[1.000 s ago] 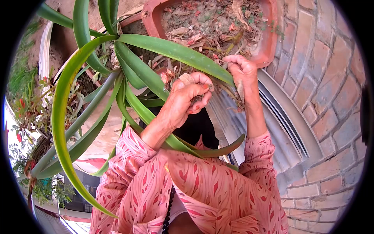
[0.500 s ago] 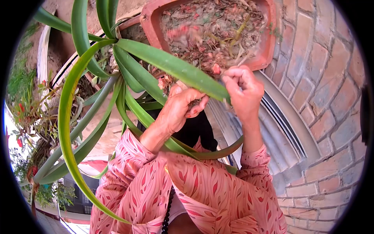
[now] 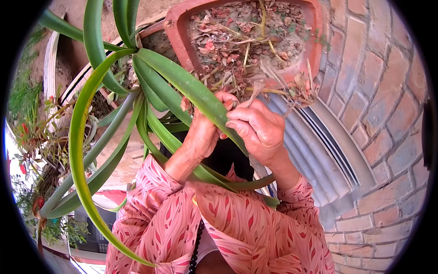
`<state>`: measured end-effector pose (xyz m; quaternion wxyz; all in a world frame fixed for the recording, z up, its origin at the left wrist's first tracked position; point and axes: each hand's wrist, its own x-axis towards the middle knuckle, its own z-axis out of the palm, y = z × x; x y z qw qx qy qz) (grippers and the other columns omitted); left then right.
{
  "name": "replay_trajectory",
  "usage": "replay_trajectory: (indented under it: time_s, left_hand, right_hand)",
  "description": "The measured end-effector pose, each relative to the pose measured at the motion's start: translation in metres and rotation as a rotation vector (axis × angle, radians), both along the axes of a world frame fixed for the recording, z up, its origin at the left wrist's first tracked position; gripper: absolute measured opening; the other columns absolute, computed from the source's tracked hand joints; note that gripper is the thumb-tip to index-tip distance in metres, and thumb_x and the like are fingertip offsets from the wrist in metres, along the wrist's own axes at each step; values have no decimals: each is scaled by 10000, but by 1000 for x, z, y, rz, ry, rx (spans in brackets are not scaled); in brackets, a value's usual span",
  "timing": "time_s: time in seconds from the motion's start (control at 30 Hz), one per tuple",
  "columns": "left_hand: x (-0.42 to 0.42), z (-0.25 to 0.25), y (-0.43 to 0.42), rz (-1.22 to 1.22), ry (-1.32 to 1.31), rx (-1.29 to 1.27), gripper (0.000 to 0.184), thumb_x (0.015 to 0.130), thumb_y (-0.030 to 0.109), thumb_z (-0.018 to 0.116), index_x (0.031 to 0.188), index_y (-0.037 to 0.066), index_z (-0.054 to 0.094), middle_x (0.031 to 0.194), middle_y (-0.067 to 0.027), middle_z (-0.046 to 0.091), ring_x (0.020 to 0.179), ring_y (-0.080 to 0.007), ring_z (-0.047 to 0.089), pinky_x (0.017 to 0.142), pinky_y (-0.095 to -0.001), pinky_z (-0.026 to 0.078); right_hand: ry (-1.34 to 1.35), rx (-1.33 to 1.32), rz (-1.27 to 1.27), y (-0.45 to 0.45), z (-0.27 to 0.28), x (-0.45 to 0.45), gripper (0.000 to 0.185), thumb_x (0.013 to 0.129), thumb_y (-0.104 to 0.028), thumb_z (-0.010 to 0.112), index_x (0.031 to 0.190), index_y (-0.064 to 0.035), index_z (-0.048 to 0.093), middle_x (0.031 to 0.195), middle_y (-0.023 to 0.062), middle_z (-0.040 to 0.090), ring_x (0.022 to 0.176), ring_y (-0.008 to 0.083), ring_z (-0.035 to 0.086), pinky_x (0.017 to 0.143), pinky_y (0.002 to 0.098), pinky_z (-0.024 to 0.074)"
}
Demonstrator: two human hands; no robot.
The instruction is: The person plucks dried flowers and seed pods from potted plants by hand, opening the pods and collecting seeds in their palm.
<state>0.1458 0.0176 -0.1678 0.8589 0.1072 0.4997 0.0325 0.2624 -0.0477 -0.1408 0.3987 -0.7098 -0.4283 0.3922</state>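
Note:
My left hand is closed, its fingers curled behind the tip of a long green leaf; earlier frames show dried plant bits in it, and now its contents are mostly hidden. Right beside it, my right hand is pinched, thumb and fingertips together near the left fingers; what lies between them is too small to tell. Dry withered stems and leaves hang over the near rim of a reddish planter, just above my hands. Soil and dead leaves fill the planter.
The large strap-leaved plant spreads over the left side. A red-flowered plant grows at the far left. Brick paving lies on the right, beside a grey ridged metal surface under the planter.
My right hand has moved left and down from the planter's edge to meet my left hand. Dry stems now show over the planter's rim. The long leaf has bent lower.

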Motion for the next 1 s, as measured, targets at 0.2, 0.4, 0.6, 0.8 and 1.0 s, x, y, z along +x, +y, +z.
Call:
replay_trajectory:
  time_s: [0.2,0.4,0.6,0.8,1.0]
  left_hand:
    - [-3,-3,-1,-62,-58,99,231,848,233,529,935,21,504,698,-7,494,503,-51,432,396,-172,325]
    - [-5,-7,-7,-222,-38,386,335,854,346,547,922,22,500,704,-17,503,492,-51,428,393,-170,319]
    - [-1,-10,-5,-12,-83,53,225,859,257,558,900,40,513,697,-8,503,500,-46,434,392,-164,323]
    - [2,-8,-1,111,-118,5,113,857,145,560,886,42,524,671,-14,517,490,-42,428,385,-162,319]
    - [3,-11,-1,-18,-105,-104,121,851,147,569,877,44,512,662,-27,523,473,-42,419,380,-154,293]
  right_hand:
    - [258,-191,-310,-3,1,-2,85,753,1,618,826,-11,577,707,76,580,601,165,561,551,259,431]
    - [369,-290,-380,-12,-4,-6,93,734,15,633,798,-11,570,678,50,567,543,102,526,500,234,410]
    - [319,-305,-329,-10,-4,-2,96,731,2,650,780,-10,567,647,13,552,506,56,485,466,203,383]
    - [478,-281,-346,-3,-20,15,68,803,-50,598,805,1,554,660,-8,546,527,32,476,473,195,388]
    - [-388,-84,-131,54,-59,38,169,806,-68,576,942,29,549,733,105,546,565,167,561,521,278,446]
